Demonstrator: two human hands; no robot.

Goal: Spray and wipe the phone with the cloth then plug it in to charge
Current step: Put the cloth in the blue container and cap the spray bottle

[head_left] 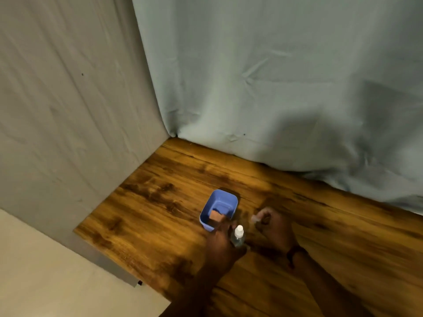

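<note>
1 spray bottle (238, 236), clear, prob. light, slick: grip round body, just right of blue bin (207, 221). Left hand (220, 242) touching bottle, grip unclear. Right hand (272, 227) farther right of bin, fingers curled, hold unclear.

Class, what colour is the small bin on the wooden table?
The bin is light blue; head view shows it best.

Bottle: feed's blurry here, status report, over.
Left hand by bottle, fingers at bin; grip unclear. Right hand curled, maybe pinching something pale. Phone not in view.
</note>
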